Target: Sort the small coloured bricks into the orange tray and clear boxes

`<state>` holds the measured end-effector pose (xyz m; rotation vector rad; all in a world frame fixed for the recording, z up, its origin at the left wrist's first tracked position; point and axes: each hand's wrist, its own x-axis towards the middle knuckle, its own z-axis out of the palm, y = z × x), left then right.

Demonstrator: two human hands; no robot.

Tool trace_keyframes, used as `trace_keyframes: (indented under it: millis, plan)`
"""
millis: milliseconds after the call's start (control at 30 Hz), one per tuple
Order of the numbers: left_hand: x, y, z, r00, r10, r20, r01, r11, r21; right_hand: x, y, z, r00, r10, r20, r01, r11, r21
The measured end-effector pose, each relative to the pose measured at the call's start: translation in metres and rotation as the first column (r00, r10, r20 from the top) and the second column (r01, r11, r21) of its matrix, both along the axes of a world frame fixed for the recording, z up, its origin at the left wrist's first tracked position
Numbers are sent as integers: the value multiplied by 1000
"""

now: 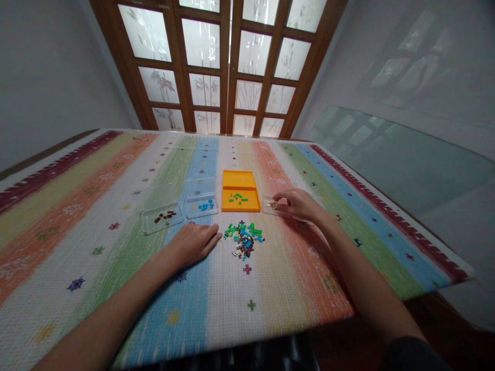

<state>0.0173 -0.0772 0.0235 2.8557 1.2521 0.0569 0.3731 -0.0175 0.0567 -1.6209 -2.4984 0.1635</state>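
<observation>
A mixed pile of small toy bricks (244,239) in green, blue, brown and beige lies on the striped cloth. My left hand (195,242) rests on the cloth just left of the pile, palm down, its fingers loosely stretched. Over a clear plastic box (266,210) on the right, my right hand (296,203) is closed, thumb and fingertips together. Anything in that pinch is too small to make out. Beige bricks (271,204) lie in this box below the fingertips. Left of it, an orange box (238,180) with its lid open holds several green bricks (237,198).
Another clear box (187,212) contains blue bricks (206,205). Farther left, a tilted clear box (146,226) contains brown bricks (165,216). The striped tablecloth (228,309) covers the table, whose near edge is toward me. Beyond stand wooden doors (225,67) with frosted panes.
</observation>
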Motion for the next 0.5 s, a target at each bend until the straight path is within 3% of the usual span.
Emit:
trace_keyframes:
  millis: [500]
  plan:
    - [-1, 0, 0, 1000, -17, 23, 16, 999, 27, 6, 0, -4, 998, 53, -27, -53, 999, -6]
